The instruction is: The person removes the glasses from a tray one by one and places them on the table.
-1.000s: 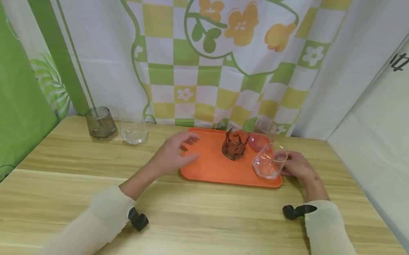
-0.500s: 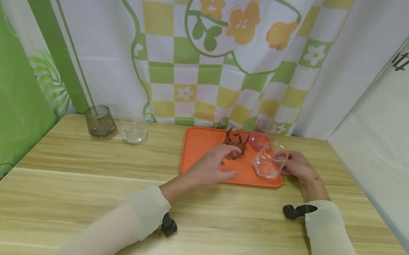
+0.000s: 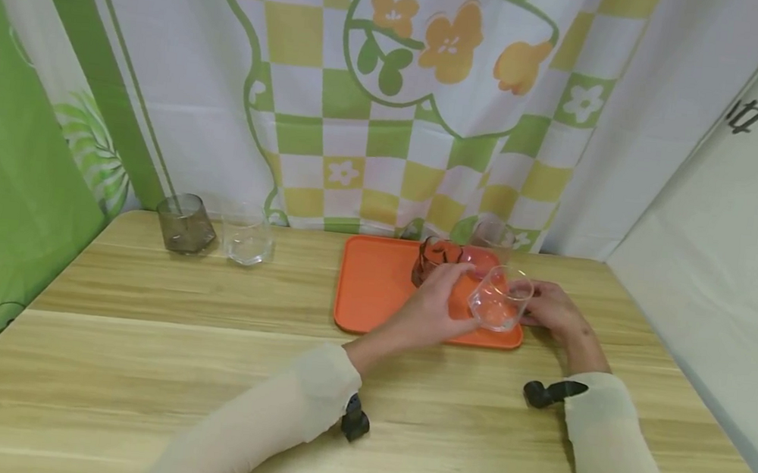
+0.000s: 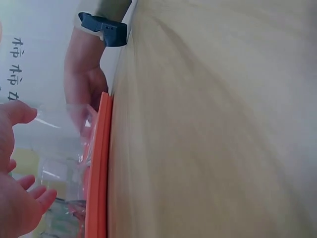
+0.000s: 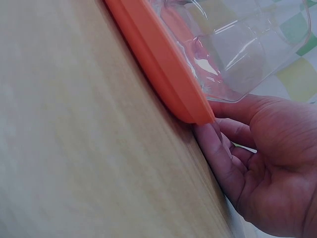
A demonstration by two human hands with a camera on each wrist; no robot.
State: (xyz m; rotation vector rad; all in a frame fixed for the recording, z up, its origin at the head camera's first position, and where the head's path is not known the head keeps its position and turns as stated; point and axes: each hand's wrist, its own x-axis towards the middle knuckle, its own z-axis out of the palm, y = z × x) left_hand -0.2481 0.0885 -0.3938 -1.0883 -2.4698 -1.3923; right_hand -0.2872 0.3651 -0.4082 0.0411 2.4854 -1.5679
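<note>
An orange tray (image 3: 370, 293) lies on the table, and my right hand (image 3: 553, 310) grips its right edge. In the right wrist view, the thumb lies over the rim and the fingers (image 5: 218, 153) beneath it. A clear drinking glass (image 3: 496, 314) stands upright at the tray's right front, beside that hand. My left hand (image 3: 430, 310) is over the tray with thumb and fingers spread towards this glass; the left wrist view shows the fingers (image 4: 47, 198) apart from it. Behind the left hand stands a brown glass (image 3: 423, 262), partly hidden. A pink-based glass (image 3: 484, 260) is at the back right.
Left of the tray, a smoky grey glass (image 3: 186, 226) and another clear glass (image 3: 246, 243) stand near the back edge of the wooden table (image 3: 433, 455). A patterned curtain (image 3: 387, 153) hangs right behind the table.
My left hand has moved right, from the tray's left edge, past the brown glass, to the clear glass. The right hand, tray and glasses have stayed put.
</note>
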